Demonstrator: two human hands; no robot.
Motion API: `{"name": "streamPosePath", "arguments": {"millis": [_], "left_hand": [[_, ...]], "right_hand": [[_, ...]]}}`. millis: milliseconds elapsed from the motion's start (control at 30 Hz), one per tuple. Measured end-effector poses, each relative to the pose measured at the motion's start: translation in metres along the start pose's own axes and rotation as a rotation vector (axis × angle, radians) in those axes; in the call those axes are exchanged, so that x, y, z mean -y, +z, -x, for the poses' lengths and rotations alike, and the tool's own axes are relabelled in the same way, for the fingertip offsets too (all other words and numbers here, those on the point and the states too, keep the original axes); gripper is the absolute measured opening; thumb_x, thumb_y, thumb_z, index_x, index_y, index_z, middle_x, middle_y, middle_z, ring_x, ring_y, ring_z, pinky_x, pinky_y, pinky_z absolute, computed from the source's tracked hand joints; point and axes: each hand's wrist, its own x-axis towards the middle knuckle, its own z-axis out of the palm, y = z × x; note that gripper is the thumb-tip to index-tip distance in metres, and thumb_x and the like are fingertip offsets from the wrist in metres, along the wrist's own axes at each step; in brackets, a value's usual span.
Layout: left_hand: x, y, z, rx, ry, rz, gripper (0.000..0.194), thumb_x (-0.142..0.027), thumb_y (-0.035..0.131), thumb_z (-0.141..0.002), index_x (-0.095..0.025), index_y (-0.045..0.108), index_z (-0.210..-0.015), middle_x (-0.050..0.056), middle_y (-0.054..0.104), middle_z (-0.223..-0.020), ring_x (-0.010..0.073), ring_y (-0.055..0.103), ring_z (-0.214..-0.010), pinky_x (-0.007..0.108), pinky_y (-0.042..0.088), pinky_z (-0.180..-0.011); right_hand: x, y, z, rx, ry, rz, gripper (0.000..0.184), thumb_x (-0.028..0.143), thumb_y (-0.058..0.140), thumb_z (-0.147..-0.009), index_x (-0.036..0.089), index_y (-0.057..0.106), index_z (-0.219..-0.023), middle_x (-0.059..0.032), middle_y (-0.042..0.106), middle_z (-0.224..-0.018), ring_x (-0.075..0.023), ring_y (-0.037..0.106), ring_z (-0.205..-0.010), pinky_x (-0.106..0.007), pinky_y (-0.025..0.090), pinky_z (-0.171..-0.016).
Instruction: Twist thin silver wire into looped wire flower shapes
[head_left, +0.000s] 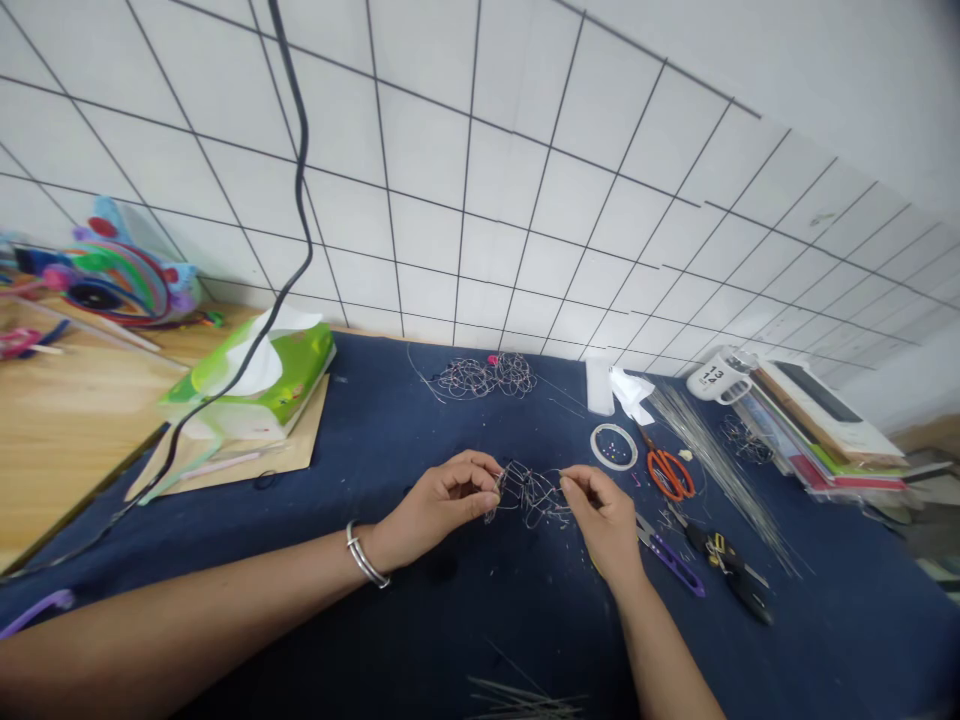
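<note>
A loose tangle of thin looped wire [531,492] is held between my two hands, just above the dark blue cloth [360,400]. My left hand [450,500] pinches its left side between thumb and fingers. On the opposite side, my right hand [604,515] has thumb and forefinger closed on the tangle's edge. Behind the hands lies another looped wire piece [469,377] with a small pink-red bit on it. Near my right hand are orange-handled scissors [670,475], purple-handled snips [679,565] and black-handled pliers [739,580].
A white ring dish [592,440] with tiny beads and a bundle of straight wires [727,480] lie to the right. A mug [718,378] and stacked books [825,420] stand behind. At left are a green tissue pack [300,375] and a hanging black cable [300,180]. More wires [525,698] lie in front.
</note>
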Motion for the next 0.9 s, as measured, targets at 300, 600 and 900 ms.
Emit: {"name": "streamPosePath", "arguments": {"millis": [300, 600, 900], "left_hand": [[-0.0053, -0.0006, -0.0007, 0.014, 0.015, -0.058, 0.010, -0.024, 0.059, -0.078, -0.015, 0.061, -0.076, 0.007, 0.050, -0.102, 0.0158, 0.050, -0.093, 0.029, 0.044, -0.078], [-0.0029, 0.0000, 0.0008, 0.031, 0.007, -0.032, 0.009, -0.024, 0.059, -0.077, -0.015, 0.061, -0.078, 0.006, 0.049, -0.104, 0.0135, 0.051, -0.086, 0.026, 0.046, -0.070], [-0.0032, 0.0005, 0.0004, 0.024, -0.018, 0.006, 0.011, -0.026, 0.059, -0.077, -0.015, 0.061, -0.076, 0.006, 0.051, -0.102, 0.0139, 0.051, -0.087, 0.028, 0.043, -0.076]], "right_hand": [[-0.0094, 0.0027, -0.0003, 0.001, 0.091, -0.144, 0.017, 0.031, 0.055, -0.080, 0.019, 0.060, -0.090, -0.0001, 0.058, -0.072, -0.0120, 0.049, -0.064, -0.023, 0.039, -0.060], [-0.0075, 0.0017, -0.0016, 0.013, 0.121, -0.125, 0.018, 0.034, 0.053, -0.081, 0.019, 0.060, -0.089, 0.0029, 0.050, -0.061, -0.0109, 0.047, -0.057, -0.023, 0.036, -0.055], [-0.0091, 0.0036, -0.0027, -0.037, 0.218, -0.284, 0.027, 0.040, 0.058, -0.075, 0.016, 0.064, -0.086, 0.0043, 0.044, -0.050, -0.0085, 0.038, -0.046, -0.021, 0.030, -0.045]]}}
